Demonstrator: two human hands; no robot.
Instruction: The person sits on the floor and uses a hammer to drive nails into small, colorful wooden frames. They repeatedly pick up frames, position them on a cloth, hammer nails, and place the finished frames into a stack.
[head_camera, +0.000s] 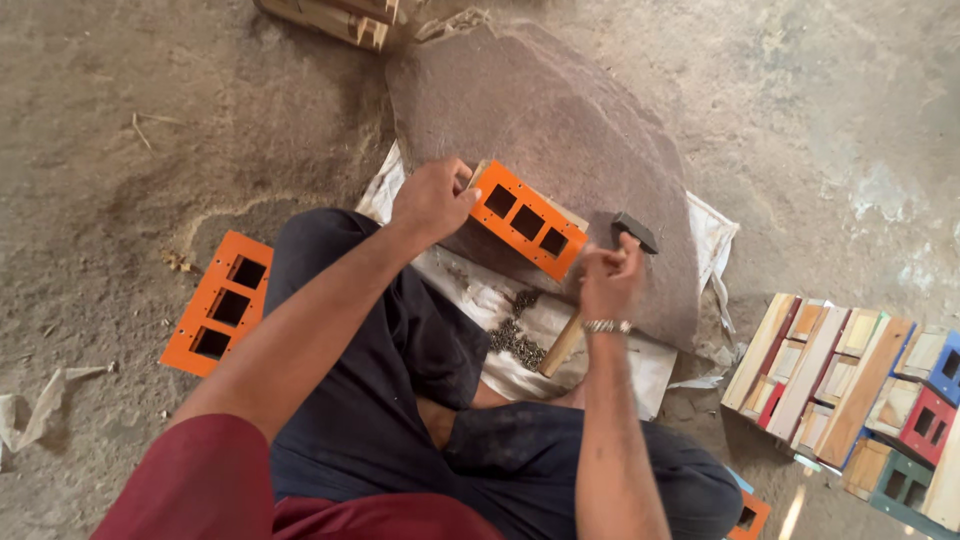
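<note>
Left hand (432, 200) steadies an orange box (527, 221) on a flat stone (560, 120); right hand (610, 282) grips a hammer (634, 231).

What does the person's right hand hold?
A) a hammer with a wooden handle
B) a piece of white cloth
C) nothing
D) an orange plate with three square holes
A: the right hand grips a hammer by its wooden handle, its dark head raised beside the orange plate that the left hand steadies.

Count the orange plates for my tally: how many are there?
3: one under the left hand on the stone, one on the ground, one partly hidden at bottom edge.
</note>
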